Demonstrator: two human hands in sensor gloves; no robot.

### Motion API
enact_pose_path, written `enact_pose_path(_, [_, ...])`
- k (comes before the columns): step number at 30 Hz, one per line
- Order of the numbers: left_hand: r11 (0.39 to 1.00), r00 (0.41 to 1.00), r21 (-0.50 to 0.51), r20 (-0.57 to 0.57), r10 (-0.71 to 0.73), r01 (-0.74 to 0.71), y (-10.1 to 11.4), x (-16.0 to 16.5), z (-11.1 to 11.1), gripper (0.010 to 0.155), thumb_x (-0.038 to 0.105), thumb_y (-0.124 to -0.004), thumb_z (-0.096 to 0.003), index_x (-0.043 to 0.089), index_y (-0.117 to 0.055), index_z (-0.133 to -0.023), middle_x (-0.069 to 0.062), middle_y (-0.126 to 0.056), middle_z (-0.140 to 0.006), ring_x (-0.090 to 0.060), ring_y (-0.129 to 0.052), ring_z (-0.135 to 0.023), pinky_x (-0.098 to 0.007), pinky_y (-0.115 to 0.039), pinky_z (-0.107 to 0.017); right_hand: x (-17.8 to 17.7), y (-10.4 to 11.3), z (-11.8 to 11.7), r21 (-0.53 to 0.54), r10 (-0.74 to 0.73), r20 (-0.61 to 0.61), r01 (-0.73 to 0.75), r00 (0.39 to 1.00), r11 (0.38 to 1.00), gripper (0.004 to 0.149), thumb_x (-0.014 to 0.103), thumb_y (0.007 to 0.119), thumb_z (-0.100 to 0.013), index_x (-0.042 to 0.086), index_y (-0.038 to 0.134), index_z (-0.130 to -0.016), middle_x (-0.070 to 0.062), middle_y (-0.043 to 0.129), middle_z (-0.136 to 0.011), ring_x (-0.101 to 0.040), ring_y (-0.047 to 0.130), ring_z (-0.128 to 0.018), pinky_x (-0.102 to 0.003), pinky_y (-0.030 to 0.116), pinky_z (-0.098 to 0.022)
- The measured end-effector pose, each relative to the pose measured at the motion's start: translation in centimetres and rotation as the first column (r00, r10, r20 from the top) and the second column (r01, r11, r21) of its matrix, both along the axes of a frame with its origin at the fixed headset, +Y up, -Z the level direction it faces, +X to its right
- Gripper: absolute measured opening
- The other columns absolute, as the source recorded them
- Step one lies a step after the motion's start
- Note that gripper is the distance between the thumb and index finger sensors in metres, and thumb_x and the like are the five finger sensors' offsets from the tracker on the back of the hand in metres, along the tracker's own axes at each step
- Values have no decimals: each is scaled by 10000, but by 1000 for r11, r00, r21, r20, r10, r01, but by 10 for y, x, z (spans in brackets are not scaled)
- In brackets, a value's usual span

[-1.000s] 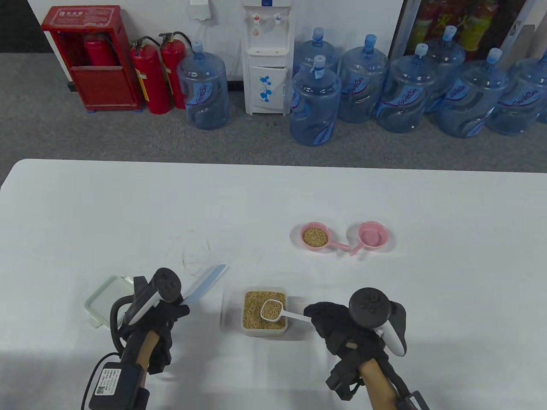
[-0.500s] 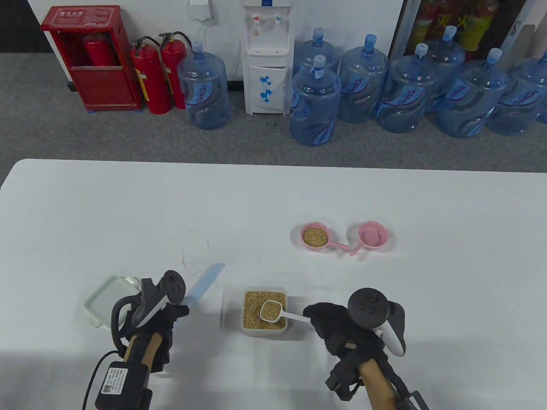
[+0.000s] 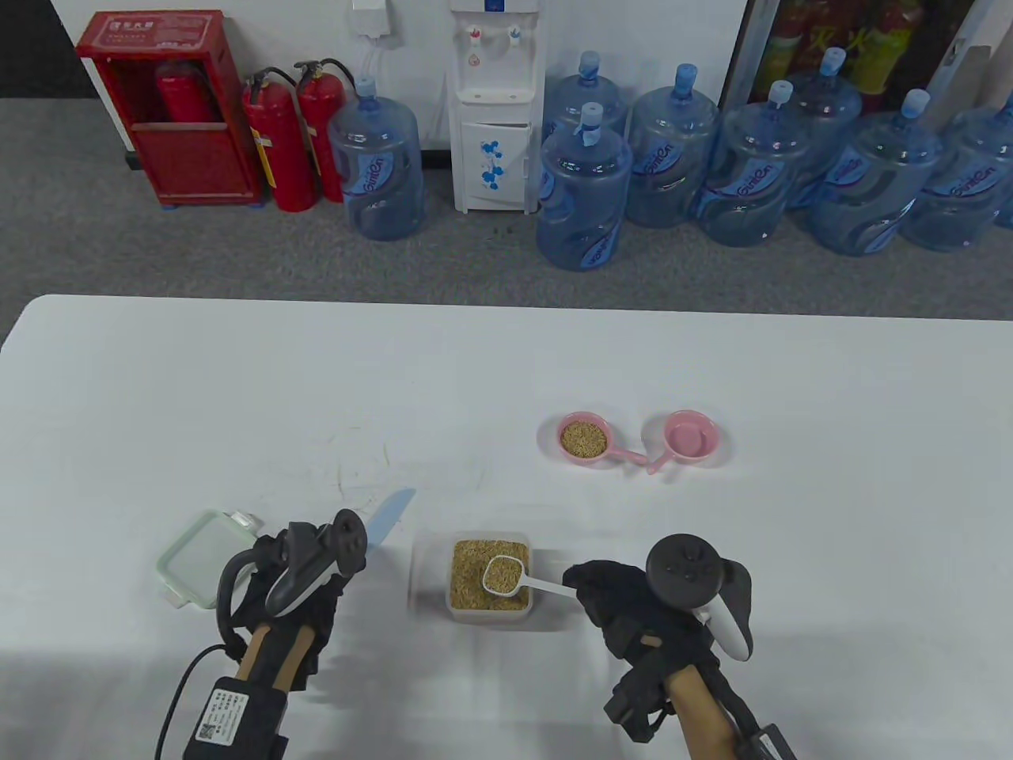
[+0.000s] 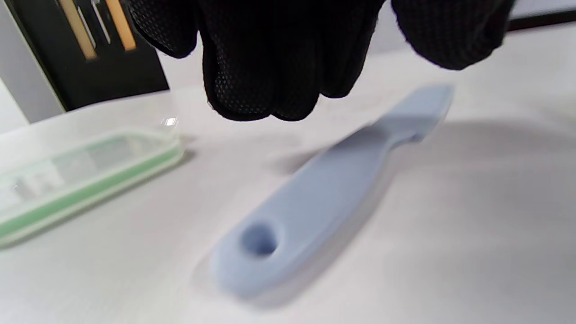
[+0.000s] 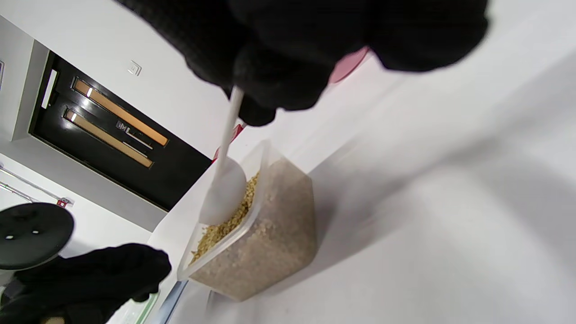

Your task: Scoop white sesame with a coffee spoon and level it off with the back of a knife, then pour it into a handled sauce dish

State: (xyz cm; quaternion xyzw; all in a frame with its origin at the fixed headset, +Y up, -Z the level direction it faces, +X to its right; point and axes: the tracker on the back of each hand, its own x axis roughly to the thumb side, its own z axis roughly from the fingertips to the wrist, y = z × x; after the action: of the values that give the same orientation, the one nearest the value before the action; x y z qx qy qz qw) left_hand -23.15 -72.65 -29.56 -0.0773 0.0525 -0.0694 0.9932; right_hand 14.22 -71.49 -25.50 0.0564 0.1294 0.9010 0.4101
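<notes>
A clear tub of sesame [image 3: 467,590] stands near the table's front edge. My right hand [image 3: 601,590] pinches the handle of the white coffee spoon [image 3: 504,574]. Its bowl sits in the tub with sesame in it. From the right wrist, the spoon [image 5: 223,189] dips into the grains beside the tub wall [image 5: 279,216]. The light blue knife [image 4: 315,198] lies flat on the table. My left hand [image 3: 316,590] hovers over the knife's handle, fingers [image 4: 270,67] hanging above it and holding nothing. Only the blade tip [image 3: 393,507] shows from above. Two pink handled sauce dishes stand further back: one [image 3: 584,438] holds sesame, the other [image 3: 690,435] is empty.
The tub's green-rimmed lid [image 3: 202,558] lies left of my left hand, close to the knife. Bare white table [image 3: 237,396] stretches behind and to both sides. Water bottles and fire extinguishers stand on the floor beyond the far edge.
My left hand has moved right and forward over the knife handle, covering more of the knife. The spoon's bowl, white before, now carries sesame. My right hand has barely moved.
</notes>
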Motion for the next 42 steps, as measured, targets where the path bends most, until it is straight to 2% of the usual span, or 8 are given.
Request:
enact_pose_path(3, [993, 995, 94, 68, 68, -75, 11, 9, 9, 568, 582, -677, -535, 306, -736, -1028, 33, -823, -1031, -276, -890, -959, -558, -602, -790, 0, 0, 0, 2, -5, 0, 5, 1000, 1000, 424, 249, 712, -577, 88, 856, -941, -163, 943, -604, -82, 866, -238, -393, 855, -312])
enact_pose_path(8, [960, 969, 192, 181, 169, -203, 18, 18, 20, 682, 609, -642, -526, 330, -568, -1143, 24, -600, -1216, -340, -655, -1156, -570, -538, -822, 0, -1, 0, 2, -9, -3, 9, 1000, 1000, 426, 250, 711, -578, 82, 853, -943, -163, 942, -607, -82, 867, -241, -394, 855, -313])
enact_pose_path(11, [950, 951, 201, 245, 188, -240, 19, 20, 21, 741, 629, -618, -515, 335, -469, -1178, 11, -468, -1262, -359, -536, -1195, -569, -495, -836, 0, -1, 0, 3, -17, 0, 17, 1000, 1000, 427, 250, 712, -578, 80, 853, -943, -164, 942, -606, -82, 867, -241, -394, 855, -313])
enact_pose_path(15, [955, 943, 159, 264, 204, -251, 13, 22, 21, 802, 659, -586, -496, 345, -351, -1196, -38, -333, -1280, -398, -377, -1205, -575, -431, -846, 0, -1, 0, -1, -23, 2, 23, 1000, 1000, 427, 251, 711, -579, 78, 852, -942, -164, 942, -607, -83, 867, -241, -395, 855, -314])
enact_pose_path(21, [963, 938, 112, 276, 209, -247, 7, 25, 20, 813, 667, -575, -494, 340, -331, -1197, -38, -279, -1275, -414, -275, -1183, -571, -395, -847, 0, -1, 0, -2, -32, 4, 32, 999, 999, 427, 250, 712, -579, 75, 853, -942, -165, 942, -607, -84, 868, -241, -396, 855, -313])
enact_pose_path(31, [968, 936, 94, 291, 196, -232, 7, 27, 20, 818, 668, -576, -493, 330, -336, -1198, -37, -274, -1276, -408, -248, -1177, -565, -363, -848, 14, 7, -2, 11, -131, 53, 130, 990, 991, 427, 252, 710, -580, 75, 853, -941, -162, 943, -605, -79, 867, -239, -391, 857, -311])
enact_pose_path(37, [975, 943, 89, 286, 169, -202, 9, 26, 20, 822, 668, -576, -494, 323, -337, -1201, -40, -272, -1276, -416, -238, -1175, -567, -355, -848, 34, 23, -10, 59, -153, 110, 147, 982, 987, 426, 251, 711, -580, 74, 854, -941, -164, 943, -606, -80, 868, -239, -393, 856, -310])
enact_pose_path(42, [976, 945, 91, 282, 165, -198, 9, 24, 19, 823, 668, -576, -495, 324, -331, -1202, -45, -270, -1278, -418, -237, -1175, -572, -354, -847, 66, 36, -27, 80, -146, 219, 132, 965, 988, 428, 253, 711, -595, 73, 833, -963, -168, 933, -630, -85, 870, -258, -399, 850, -329])
